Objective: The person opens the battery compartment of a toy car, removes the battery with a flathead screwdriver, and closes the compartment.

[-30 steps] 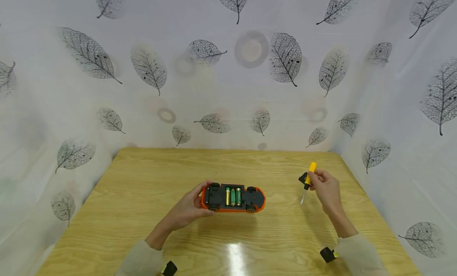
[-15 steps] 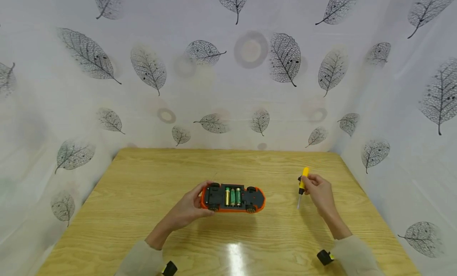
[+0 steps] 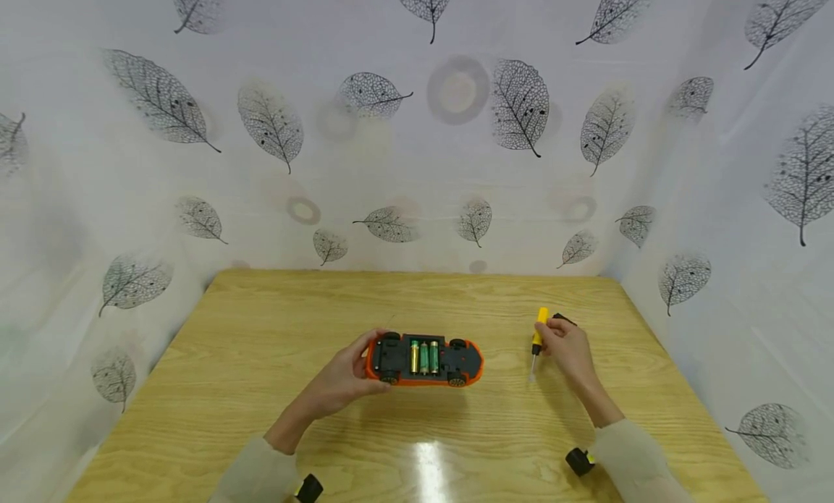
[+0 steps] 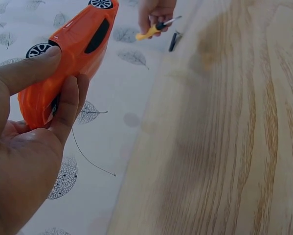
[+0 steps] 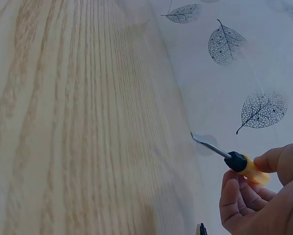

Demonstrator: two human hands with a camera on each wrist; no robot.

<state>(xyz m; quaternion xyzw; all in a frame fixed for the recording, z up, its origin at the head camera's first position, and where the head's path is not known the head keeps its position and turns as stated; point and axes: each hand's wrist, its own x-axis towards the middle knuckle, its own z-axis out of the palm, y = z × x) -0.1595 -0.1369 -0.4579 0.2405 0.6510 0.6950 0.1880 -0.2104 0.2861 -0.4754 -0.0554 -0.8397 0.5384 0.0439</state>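
My left hand (image 3: 342,376) grips an orange toy car (image 3: 396,360) by one end, thumb and fingers on its sides. Its black underside faces up in the head view, showing an uncovered battery compartment with three batteries (image 3: 424,358), one gold-green and two green. My right hand (image 3: 573,351) pinches a screwdriver (image 3: 539,333) by its yellow handle, the metal shaft pointing down. A flat tip shows on the screwdriver (image 5: 214,149) in the right wrist view. Just behind the right hand lies a small black piece (image 3: 564,318), partly hidden by it.
Both hands are over a wooden table (image 3: 287,322), enclosed at the back and sides by a white leaf-print curtain (image 3: 417,177). A thin wire (image 4: 85,154) trails from the car's held end in the left wrist view.
My right hand has moved left toward the car with the screwdriver, whose shaft now hangs more upright. The black piece now shows behind that hand. Left hand and car have stayed put.
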